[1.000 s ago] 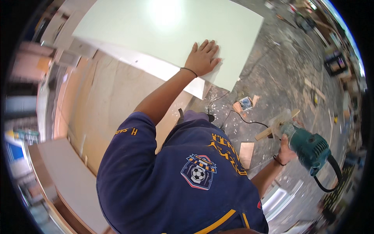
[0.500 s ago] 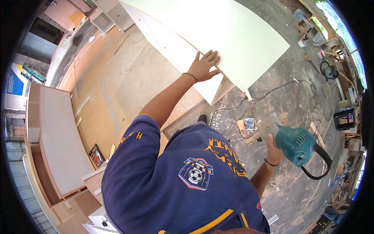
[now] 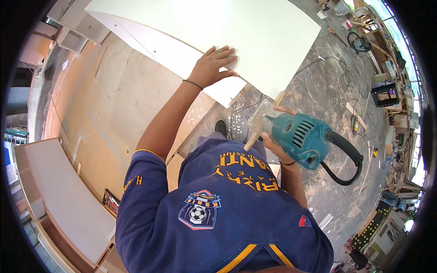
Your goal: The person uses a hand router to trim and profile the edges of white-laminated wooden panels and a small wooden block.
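My left hand [image 3: 212, 66] lies with fingers spread on the edge of a large white panel [image 3: 268, 41]. A second white board [image 3: 175, 52] shows beneath that panel. In my right hand [image 3: 274, 146] is a teal trim router [image 3: 300, 136], its body tilted, with a thick black cord looping from the back end. A clear plastic guard and base [image 3: 260, 119] point toward the panel's near corner. A pale wood strip [image 3: 250, 142] runs beside the base. The cutting bit cannot be made out.
A large brown board [image 3: 104, 104] lies left of the panels. At the lower left stands a cabinet with a white panel [image 3: 68, 191]. Cords and wood scraps [image 3: 356, 115] lie on the stained concrete floor [image 3: 337, 200]. Tools and timber line the right side.
My right hand has brought the trim router closer to the panel's near corner. My left hand stays on the panel edge. The whole view has shifted.
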A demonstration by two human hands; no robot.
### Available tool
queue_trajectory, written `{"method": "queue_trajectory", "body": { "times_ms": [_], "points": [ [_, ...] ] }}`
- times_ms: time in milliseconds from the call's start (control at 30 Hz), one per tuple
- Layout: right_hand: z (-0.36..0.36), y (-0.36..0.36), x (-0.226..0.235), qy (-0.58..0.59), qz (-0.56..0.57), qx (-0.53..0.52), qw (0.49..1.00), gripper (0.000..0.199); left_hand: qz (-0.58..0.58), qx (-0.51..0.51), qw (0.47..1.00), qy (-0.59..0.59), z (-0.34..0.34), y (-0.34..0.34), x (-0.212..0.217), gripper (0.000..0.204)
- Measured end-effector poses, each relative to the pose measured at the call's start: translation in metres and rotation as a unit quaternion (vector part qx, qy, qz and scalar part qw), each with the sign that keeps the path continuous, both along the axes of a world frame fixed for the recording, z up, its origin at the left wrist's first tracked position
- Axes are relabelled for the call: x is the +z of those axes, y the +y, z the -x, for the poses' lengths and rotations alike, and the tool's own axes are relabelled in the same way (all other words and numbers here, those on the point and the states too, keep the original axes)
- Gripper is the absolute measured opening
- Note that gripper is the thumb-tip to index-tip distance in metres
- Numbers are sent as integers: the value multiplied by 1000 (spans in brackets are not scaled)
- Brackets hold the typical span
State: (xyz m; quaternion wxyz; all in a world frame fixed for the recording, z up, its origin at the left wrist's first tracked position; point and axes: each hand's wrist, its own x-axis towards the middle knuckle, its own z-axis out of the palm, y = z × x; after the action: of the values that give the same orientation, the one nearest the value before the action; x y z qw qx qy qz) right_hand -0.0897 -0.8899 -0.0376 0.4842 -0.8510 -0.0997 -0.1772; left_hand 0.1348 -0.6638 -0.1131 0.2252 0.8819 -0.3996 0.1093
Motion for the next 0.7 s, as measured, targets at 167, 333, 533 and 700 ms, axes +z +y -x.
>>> {"method": "queue_trajectory", "body": {
  "times_ms": [167,333,533,700],
  "points": [
    [-7,26,6,58,107,-8,993,80,18,-2,1000,-3,1,0,0,53],
    [-7,48,4,10,-24,67,997,89,49,-1,999,-11,-1,0,-5,53],
    [-13,60,16,100,24,59,993,89,66,-2,997,-33,-1,-1,-9,52],
    [-16,61,28,186,195,62,961,76,67,0,998,-21,0,1,-13,49]
  ]
}}
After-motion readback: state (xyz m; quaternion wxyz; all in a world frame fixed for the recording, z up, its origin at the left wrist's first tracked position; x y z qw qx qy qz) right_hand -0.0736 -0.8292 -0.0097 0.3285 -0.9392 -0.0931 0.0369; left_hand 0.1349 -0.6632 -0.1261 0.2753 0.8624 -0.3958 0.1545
